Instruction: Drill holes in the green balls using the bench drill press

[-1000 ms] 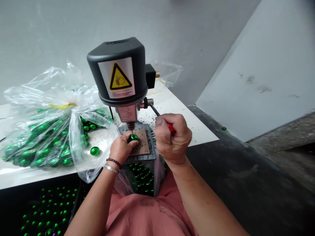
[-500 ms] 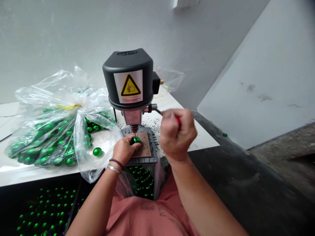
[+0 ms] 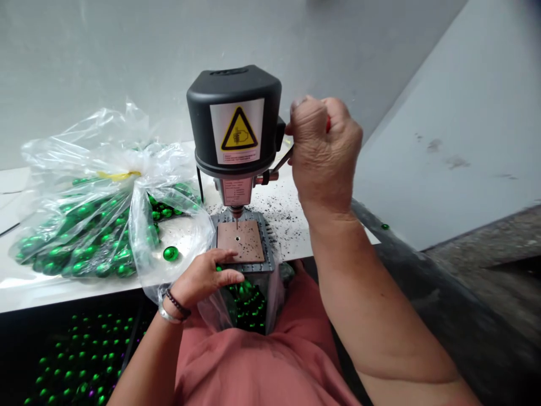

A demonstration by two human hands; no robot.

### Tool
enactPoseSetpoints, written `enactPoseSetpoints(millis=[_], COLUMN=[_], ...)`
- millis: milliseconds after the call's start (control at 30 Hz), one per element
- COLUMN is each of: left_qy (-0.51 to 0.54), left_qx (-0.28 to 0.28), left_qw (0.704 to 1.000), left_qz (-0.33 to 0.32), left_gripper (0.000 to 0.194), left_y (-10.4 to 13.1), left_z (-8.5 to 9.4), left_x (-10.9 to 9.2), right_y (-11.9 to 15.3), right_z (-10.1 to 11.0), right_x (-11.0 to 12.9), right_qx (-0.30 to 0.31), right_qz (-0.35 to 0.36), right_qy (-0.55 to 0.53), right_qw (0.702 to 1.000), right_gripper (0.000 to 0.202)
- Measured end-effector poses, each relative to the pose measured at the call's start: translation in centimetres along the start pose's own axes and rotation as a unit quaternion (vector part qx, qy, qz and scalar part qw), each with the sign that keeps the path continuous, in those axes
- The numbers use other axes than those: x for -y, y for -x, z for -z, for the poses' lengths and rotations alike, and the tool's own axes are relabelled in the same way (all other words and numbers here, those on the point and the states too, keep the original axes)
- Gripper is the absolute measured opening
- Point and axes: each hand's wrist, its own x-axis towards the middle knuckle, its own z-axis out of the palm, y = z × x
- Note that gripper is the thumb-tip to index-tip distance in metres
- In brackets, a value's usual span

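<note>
Right hand [image 3: 325,149]: we grip the lever [image 3: 283,160], right of drill [image 3: 234,132] | left hand [image 3: 206,275]: open, before our drill | balls [image 3: 99,237]: left of drill

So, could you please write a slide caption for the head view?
Right hand grips a drill press lever, left hand open at the brown board, bagged green balls alongside.

Grips a drill-press lever [image 3: 283,159] with the right hand [image 3: 326,152]. Holds the left hand [image 3: 203,276] partly spread at the near-left corner of a brown board [image 3: 250,242], near a loose green ball [image 3: 171,254] on its left and a plastic bag [image 3: 142,234] of green balls farther left.
</note>
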Motion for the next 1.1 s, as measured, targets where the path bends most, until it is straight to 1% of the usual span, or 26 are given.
enactPoseSetpoints(millis=[67,100,133,167,233,267,300,333,400,533,600,700,800,867,967,1033,1100], left_qy=[0.111,0.191,0.28,0.368,0.504,0.545,0.57,0.586,0.597,0.583,0.584,0.609,0.64,0.649,0.644,0.633,0.616], left_qx=[-0.046,-0.072,-0.092,-0.102,-0.1,-0.093,-0.089,-0.085,-0.08,-0.091,-0.098,-0.097,-0.073,-0.062,-0.063,-0.083,-0.107], left_qw=[0.992,0.977,0.952,0.92,0.85,0.824,0.806,0.794,0.786,0.796,0.795,0.774,0.748,0.741,0.743,0.75,0.764], left_qz=[0.039,0.059,0.077,0.093,0.115,0.124,0.131,0.136,0.138,0.132,0.13,0.141,0.158,0.163,0.168,0.171,0.158], left_gripper=[0.045,0.045,0.046,0.046,0.043,0.039,0.034,0.026,0.013,0.024,0.021,0.017,0.016,0.016,0.015,0.012,0.01], left_y=[-0.2,-0.4,-0.7,-0.9,-1.3,-1.5,-1.5,-1.5,-1.4,-1.3,-1.5,-1.9,-2.0,-1.8,-1.6,-1.6,-1.8], left_z=[-0.1,-0.3,-0.4,-0.5,-0.6,-0.5,-0.5,-0.4,-0.3,-0.4,-0.5,-0.4,-0.2,-0.2,-0.2,-0.3,-0.3], left_x=[0.1,0.1,0.1,0.0,-0.2,-0.3,-0.4,-0.5,-0.5,-0.4,-0.4,-0.4,-0.5,-0.6,-0.7,-0.6,-0.4], right_y=[0.0,0.0,0.0,0.0,0.0,0.0,0.1,0.1,0.1,0.3,0.3,0.4,0.6,0.6,0.7,0.5,0.0], right_z=[0.0,0.0,0.0,0.0,0.2,0.2,0.3,0.3,0.4,0.4,0.4,0.5,0.5,0.5,0.5,0.5,0.4], right_x=[0.0,0.0,0.0,0.0,0.0,0.0,0.1,0.1,0.1,0.0,0.0,0.0,-0.1,-0.1,-0.2,-0.2,-0.2], right_qx=[0.001,0.002,0.004,0.006,0.011,0.013,0.015,0.016,0.016,0.008,0.009,0.012,0.01,0.007,0.001,-0.004,0.003], right_qz=[0.002,0.003,0.004,0.004,0.005,0.005,0.007,0.008,0.013,0.024,0.027,0.025,0.026,0.029,0.04,0.049,0.051], right_qy=[-0.005,-0.007,-0.008,-0.009,-0.009,-0.008,-0.008,-0.007,-0.008,-0.009,-0.013,-0.019,-0.018,-0.016,-0.007,0.007,0.023], right_qw=[1.0,1.0,1.0,1.0,1.0,1.0,1.0,1.0,1.0,1.0,1.0,0.999,0.999,0.999,0.999,0.999,0.998], right_gripper=[0.045,0.045,0.044,0.043,0.043,0.042,0.041,0.039,0.035,0.034,0.034,0.031,0.031,0.031,0.031,0.031,0.032])
